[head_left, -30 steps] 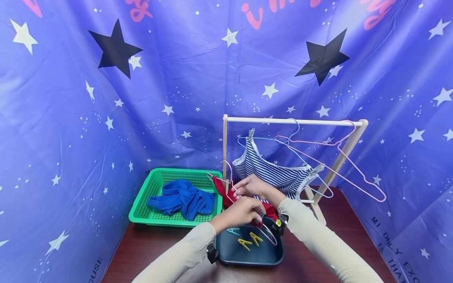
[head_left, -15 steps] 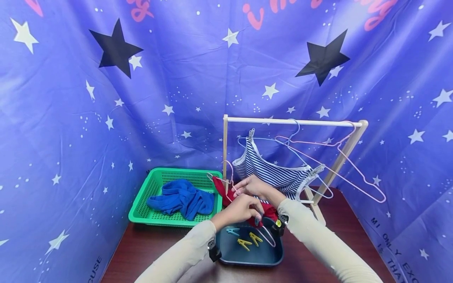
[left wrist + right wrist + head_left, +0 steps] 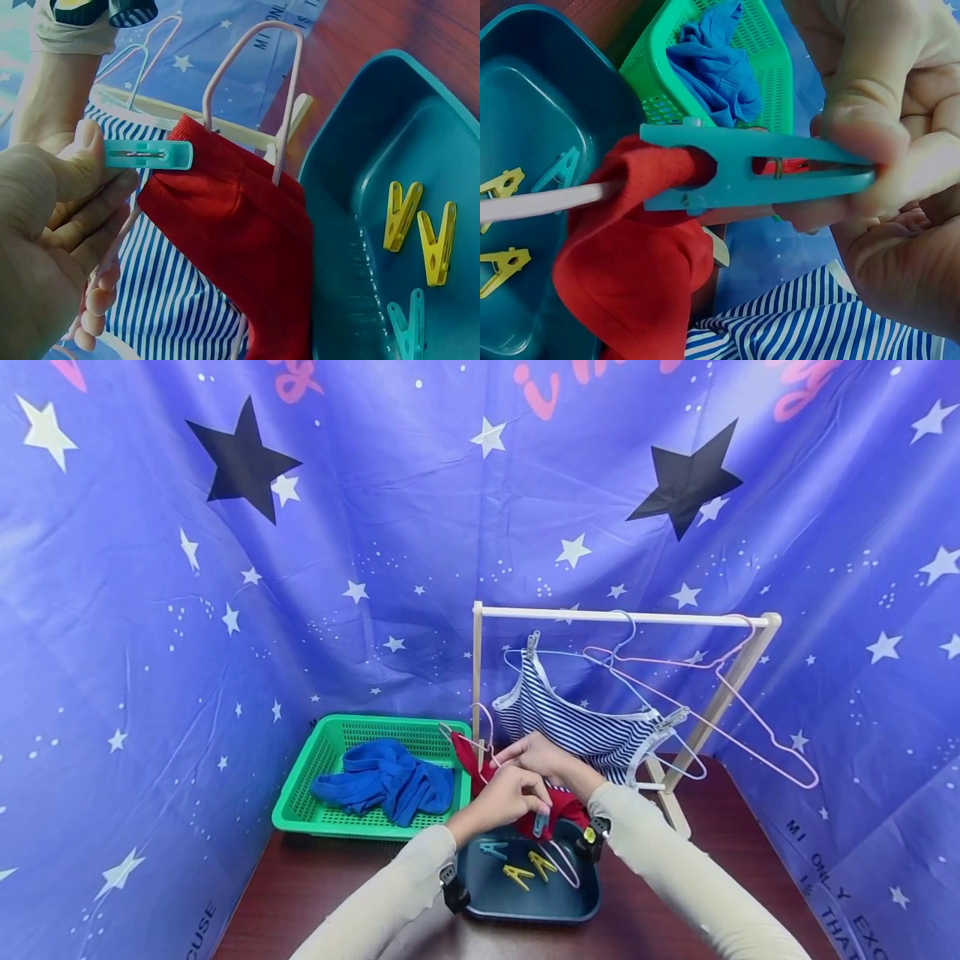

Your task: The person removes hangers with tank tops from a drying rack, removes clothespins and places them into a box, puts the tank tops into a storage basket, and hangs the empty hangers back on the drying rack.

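Pinching the clip tightly in the left hand, now slightly nearer the basket, leaving cloth seemingly almost fastened, and gripping the hanger in the right hand.

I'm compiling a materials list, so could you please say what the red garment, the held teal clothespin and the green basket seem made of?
Red garment: matte fabric, perhaps knit, judging by its limp folds.
Teal clothespin: probably smooth plastic, from its even, moulded look.
Green basket: likely faintly glossy plastic, by its perforated walls.

Seven pegs, three hangers, three garments — plus one basket, one tray, one rack.
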A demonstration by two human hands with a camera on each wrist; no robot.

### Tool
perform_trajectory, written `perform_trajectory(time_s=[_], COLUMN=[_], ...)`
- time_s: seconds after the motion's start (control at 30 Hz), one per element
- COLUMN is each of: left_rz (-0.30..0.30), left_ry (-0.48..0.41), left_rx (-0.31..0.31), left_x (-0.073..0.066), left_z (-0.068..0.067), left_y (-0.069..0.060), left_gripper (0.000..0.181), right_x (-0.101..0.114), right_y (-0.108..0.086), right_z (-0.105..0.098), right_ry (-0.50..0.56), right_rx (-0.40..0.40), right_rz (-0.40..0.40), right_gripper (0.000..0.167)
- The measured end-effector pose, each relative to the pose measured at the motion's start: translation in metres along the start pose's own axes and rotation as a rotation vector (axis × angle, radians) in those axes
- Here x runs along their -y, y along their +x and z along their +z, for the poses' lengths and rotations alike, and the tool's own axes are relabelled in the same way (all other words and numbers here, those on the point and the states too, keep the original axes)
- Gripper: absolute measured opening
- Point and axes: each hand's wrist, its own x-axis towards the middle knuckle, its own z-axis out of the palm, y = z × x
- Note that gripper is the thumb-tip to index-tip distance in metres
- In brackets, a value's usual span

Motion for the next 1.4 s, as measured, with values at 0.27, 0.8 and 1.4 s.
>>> perform_trajectory(time_s=[0.27, 0.8, 1.4], left_rz=[0.008, -0.007, -0.058], left_ry=[-0.007, -0.010, 0.139], left_rx=[-0.026, 0.020, 0.067], left_x=[-0.006, -0.014, 0.017], left_z=[0.000, 0.002, -0.007], left_y=[-0.003, -0.011, -0.017], left_gripper=[0.007, 0.005, 0.011], right_x=[0.000, -0.001, 0.000], right_y=[-0.001, -0.005, -0.006], right_z=[0.001, -0.002, -0.016], right_ry=[0.000, -0.097, -0.080], right_rx=[-0.012, -0.065, -0.024], right_rz=[0.012, 0.007, -0.046], right_gripper=[0.039, 0.049, 0.022])
